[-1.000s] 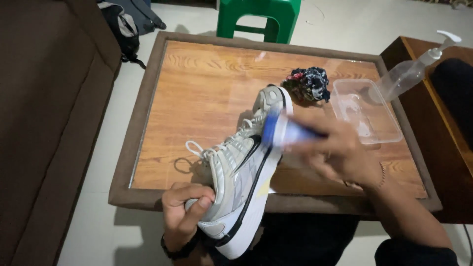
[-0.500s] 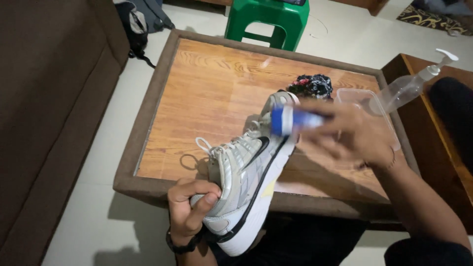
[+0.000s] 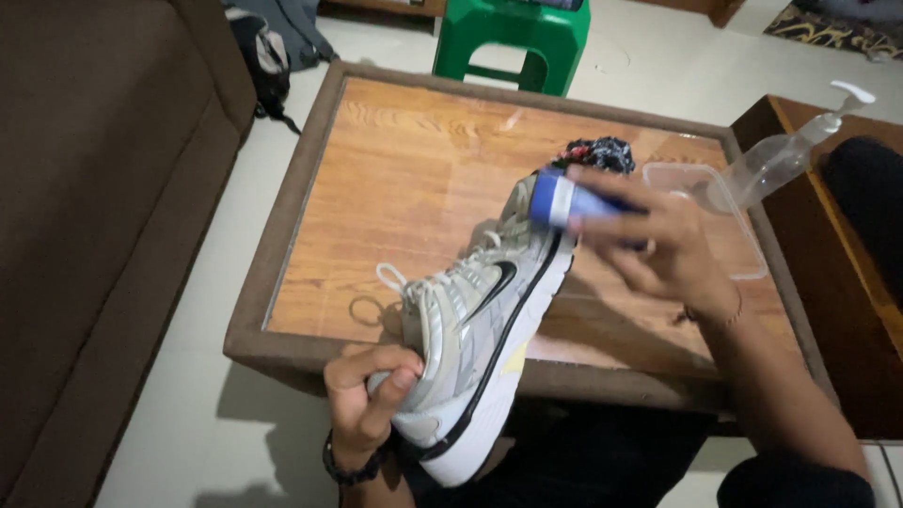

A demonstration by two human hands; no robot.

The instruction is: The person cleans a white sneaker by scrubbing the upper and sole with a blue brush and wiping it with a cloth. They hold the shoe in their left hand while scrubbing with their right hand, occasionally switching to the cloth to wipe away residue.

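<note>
Head view: you hold one shoe (image 3: 484, 320), a silver-grey and white trainer with a black curved mark on its side, a black line above its white sole and a small yellow patch near the middle of the sole. It lies tilted across the near edge of the table (image 3: 376, 179), heel toward you and over the edge, toe pointing out over the wooden top. Its white laces hang loose, one loop lying on the wood just beside it.

Your left hand (image 3: 372, 395) is closed around the heel, thumb pressed on the collar. Your right hand (image 3: 649, 240) is wrapped round one blue tube (image 3: 560, 199) with a white band, its end touching the toe of the shoe.

Count the rest: one dark patterned cloth (image 3: 602, 152) bunched beyond the toe, one clear box (image 3: 715, 221) to the right of it, one clear pump bottle (image 3: 795, 150) leaning on the wooden ledge at right, one green stool (image 3: 513, 42) past the table, one bag (image 3: 268, 56) on the floor by the brown sofa (image 3: 94, 216).

The tube's far end is hidden in your fingers and blurred. Part of the cloth sits behind your hand and the tube. The stool and bag are cut off at the top edge.
</note>
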